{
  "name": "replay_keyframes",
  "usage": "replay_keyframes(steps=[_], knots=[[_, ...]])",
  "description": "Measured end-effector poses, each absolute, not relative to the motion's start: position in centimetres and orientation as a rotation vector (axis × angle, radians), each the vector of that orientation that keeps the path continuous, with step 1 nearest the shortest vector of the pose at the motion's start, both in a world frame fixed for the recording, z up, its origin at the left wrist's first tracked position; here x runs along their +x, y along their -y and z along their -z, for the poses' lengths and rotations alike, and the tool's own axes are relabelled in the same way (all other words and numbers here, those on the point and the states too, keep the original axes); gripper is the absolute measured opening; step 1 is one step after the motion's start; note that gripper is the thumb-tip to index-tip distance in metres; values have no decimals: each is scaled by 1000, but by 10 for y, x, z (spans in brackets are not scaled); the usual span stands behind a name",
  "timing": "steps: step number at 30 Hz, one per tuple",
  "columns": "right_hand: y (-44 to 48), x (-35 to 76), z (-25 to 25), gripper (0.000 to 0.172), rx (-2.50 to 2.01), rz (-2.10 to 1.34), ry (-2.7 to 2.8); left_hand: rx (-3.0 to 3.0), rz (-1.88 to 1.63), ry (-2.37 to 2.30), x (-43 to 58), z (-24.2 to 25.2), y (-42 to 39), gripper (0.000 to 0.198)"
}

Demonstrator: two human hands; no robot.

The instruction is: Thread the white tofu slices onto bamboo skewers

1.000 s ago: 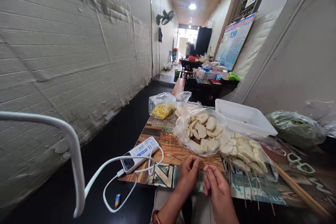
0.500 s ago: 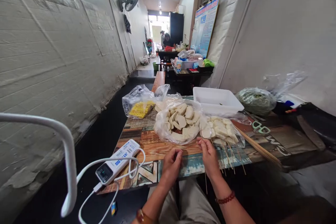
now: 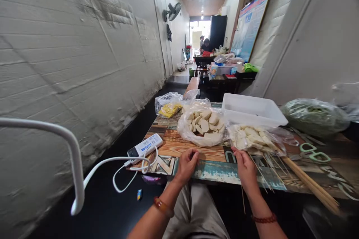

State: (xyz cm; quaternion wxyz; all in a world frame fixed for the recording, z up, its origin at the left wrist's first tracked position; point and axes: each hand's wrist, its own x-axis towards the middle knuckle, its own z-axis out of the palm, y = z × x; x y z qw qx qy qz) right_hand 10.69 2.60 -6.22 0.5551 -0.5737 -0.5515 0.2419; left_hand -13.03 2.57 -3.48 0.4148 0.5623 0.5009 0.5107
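Observation:
My right hand (image 3: 244, 162) is closed on a thin wooden skewer (image 3: 243, 199), whose lower end hangs below the table's front edge. Just beyond its fingertips lies a flat pile of pale slices (image 3: 254, 138) on clear plastic, with several skewers sticking out toward me. My left hand (image 3: 187, 165) hovers over the front of the table with its fingers curled; their inner side is hidden. Ahead of it, an open clear plastic bag (image 3: 186, 136) holds loose pale cut slices (image 3: 204, 125). Neither hand touches this bag.
A white plastic tub (image 3: 254, 110) stands behind the pile. To the right are green-handled scissors (image 3: 315, 153), a skewer bundle (image 3: 311, 183) and bagged greens (image 3: 315, 115). At left lie a power bank (image 3: 146, 145) with its cable and a bag with yellow contents (image 3: 169, 109). People sit farther back.
The view has turned left, so the table and its things appear farther right. Both hands stay much as they were, the right one still holding the skewer.

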Motion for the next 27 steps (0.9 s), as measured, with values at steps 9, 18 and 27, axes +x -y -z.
replay_keyframes(steps=[9,18,27], knots=[[-16,101,53,35,-1350,-661,1396,1429,-1272,-1286,-127,37,-25,27],[-19,104,61,41,-1352,-694,1381,1428,-1290,-1330,-125,39,-26,26],[-21,103,61,43,-1401,-663,1360,1371,-1292,-1310,-122,30,-23,21]])
